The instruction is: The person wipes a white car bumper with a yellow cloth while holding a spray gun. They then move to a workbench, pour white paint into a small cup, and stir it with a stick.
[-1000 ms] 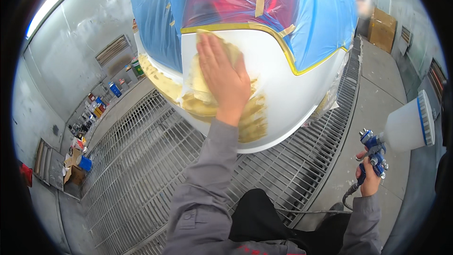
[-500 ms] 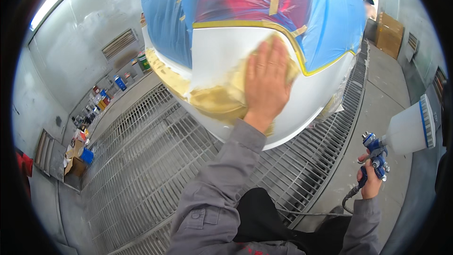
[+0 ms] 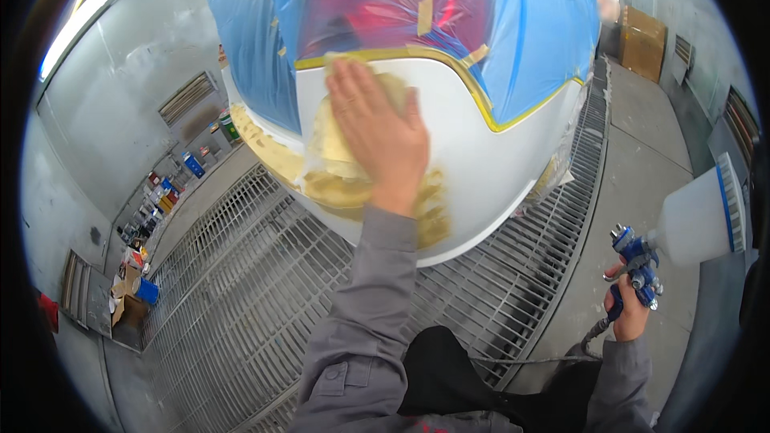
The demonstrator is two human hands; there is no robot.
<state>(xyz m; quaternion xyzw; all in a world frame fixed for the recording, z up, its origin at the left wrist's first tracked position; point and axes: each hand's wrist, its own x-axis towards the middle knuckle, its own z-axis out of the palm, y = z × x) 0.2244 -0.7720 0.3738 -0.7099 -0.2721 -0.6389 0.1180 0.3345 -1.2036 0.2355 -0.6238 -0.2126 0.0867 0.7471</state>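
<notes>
My left hand (image 3: 374, 130), fingers stretched flat, presses a pale yellow cloth (image 3: 333, 147) against the upper left of a white vehicle body panel (image 3: 505, 164). Yellowish-brown patches (image 3: 433, 216) mark the panel's lower part and left edge. Just above the cloth, yellow tape (image 3: 437, 56) borders blue plastic sheeting (image 3: 537, 24) and clear plastic over a red area. Low at the right, my right hand (image 3: 630, 313) grips a blue spray gun (image 3: 638, 265) with a translucent white cup (image 3: 694, 212) and a hose hanging below it.
Metal floor grating (image 3: 233, 297) runs round the panel. Along the left wall stand cans (image 3: 168, 192), a cardboard box (image 3: 128, 305) and a blue bucket (image 3: 147, 292). A large cardboard box (image 3: 642, 44) stands at the back right, near a partly visible person (image 3: 607, 8).
My left hand and cloth moved right across the panel half a second ago and are now back at the upper left. My right hand still holds the spray gun.
</notes>
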